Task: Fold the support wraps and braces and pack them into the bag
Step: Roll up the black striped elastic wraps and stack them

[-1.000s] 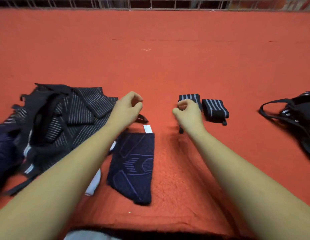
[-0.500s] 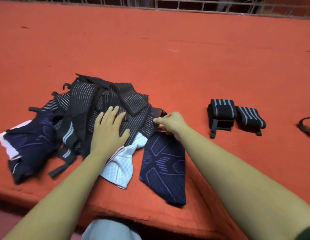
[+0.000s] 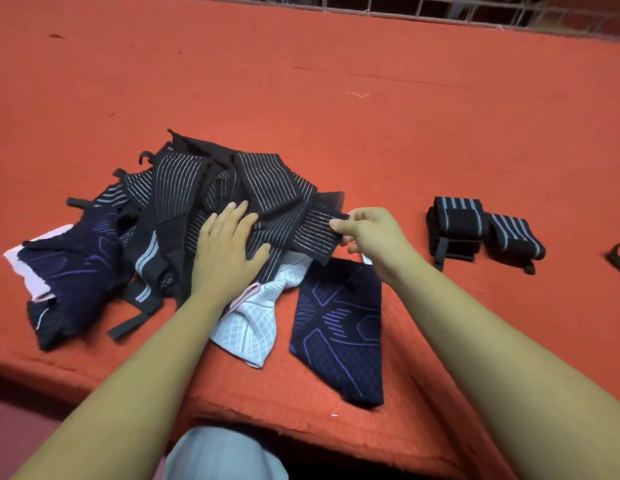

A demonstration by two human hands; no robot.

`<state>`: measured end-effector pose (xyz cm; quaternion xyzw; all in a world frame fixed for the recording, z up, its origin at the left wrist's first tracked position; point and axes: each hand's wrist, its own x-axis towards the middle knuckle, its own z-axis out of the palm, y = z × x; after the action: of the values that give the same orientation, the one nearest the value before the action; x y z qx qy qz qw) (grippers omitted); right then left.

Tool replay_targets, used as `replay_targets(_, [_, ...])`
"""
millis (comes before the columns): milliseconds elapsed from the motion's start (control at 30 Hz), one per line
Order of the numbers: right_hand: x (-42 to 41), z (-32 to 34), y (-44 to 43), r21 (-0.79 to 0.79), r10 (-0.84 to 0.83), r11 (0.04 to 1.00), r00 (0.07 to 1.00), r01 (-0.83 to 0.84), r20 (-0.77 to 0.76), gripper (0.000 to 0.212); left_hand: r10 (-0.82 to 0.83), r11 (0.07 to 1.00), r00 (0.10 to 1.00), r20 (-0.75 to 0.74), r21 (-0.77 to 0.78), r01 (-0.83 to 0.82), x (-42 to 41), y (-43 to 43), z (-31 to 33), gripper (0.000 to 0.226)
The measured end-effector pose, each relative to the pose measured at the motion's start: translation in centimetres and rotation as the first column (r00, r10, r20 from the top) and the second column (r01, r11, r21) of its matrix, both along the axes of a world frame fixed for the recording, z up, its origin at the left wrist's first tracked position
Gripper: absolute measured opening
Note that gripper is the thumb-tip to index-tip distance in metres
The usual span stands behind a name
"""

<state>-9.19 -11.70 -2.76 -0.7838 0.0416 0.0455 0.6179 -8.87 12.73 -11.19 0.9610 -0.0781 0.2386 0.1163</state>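
On the red cloth (image 3: 336, 98) in front of me lies a tangled pile of black striped wraps (image 3: 183, 181), and my left hand (image 3: 228, 252) rests flat on it, fingers straight and slightly spread. My right hand (image 3: 374, 237) pinches the end of one striped wrap (image 3: 312, 233) between thumb and forefinger. That end sticks out at the pile's right side, above a white brace (image 3: 256, 323) and a navy sleeve (image 3: 339, 334) near the cloth's front edge. Another navy brace (image 3: 69, 271) sits at the pile's left. Well to the right, two rolled wraps (image 3: 455, 225) lie touching side by side — beyond them a dark strap (image 3: 618, 258) shows at the edge.
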Motion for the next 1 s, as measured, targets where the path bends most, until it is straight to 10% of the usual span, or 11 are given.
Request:
replay_targets(300, [-6.3, 1.0, -1.5, 0.003, -0.07, 0.997, 0.98, 0.071, 0.188, 0.036, -0.014, 0.998, 0.999, -0.05, -0.057, 0.011, -0.6, -0.4, 0.8, 0.063])
replay_targets(467, [-8.7, -0.3, -4.0, 0.13, -0.073, 0.989, 0.997, 0.07, 0.018, 0.041, -0.067, 0.988, 0.991, -0.113, -0.143, 0.051, -1.0, -0.8, 1.3, 0.068])
replay_targets(633, [-7.2, -3.0, -4.0, -0.263, -0.045, 0.965, 0.994, 0.017, -0.099, 0.032, -0.277, 0.838, 0.928, -0.248, -0.534, 0.108, -1.8, -2.9, 2.7, 0.059])
replay_targets(800, [-4.5, -0.7, -0.8, -0.665, 0.04, 0.725, 0.954, 0.178, 0.298, 0.074, -0.165, 0.949, 0.974, -0.158, -0.294, 0.113, -2.3, -3.4, 0.8, 0.046])
replay_targets(1000, [0.3, -1.4, 3.2, -0.63, 0.071, 0.776, 0.987, 0.034, 0.141, 0.064, -0.141, 0.982, 0.984, -0.111, -0.139, 0.125, -2.6, -3.9, 0.2, 0.055])
